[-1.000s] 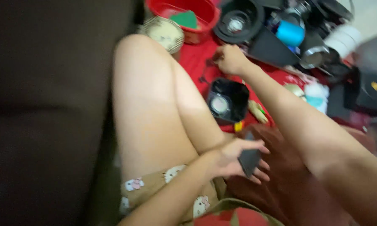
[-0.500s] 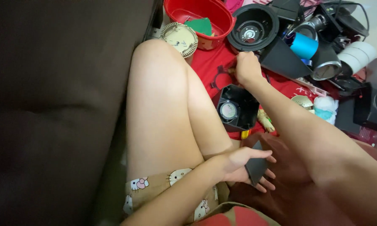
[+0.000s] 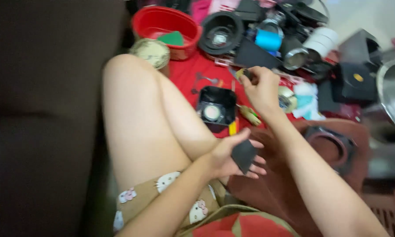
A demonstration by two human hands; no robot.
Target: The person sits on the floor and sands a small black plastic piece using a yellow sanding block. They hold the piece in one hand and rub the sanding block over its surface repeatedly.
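My left hand rests beside my bent knee and holds a small flat black piece between thumb and fingers. My right hand is raised over the red cloth with its fingers closed on a small tool with a yellowish handle. Just left of that hand, a square black fan housing with a round silver centre lies on the cloth. A yellow-handled tool lies next to the housing.
A red plastic basin and a round metal grille sit at the top. Black round parts, a blue cylinder, white rolls and black boxes crowd the far side. A dark sofa fills the left.
The view has shifted, so everything sits lower and further right. My right hand has lifted off the cloth with the small tool. My left hand keeps the black piece.
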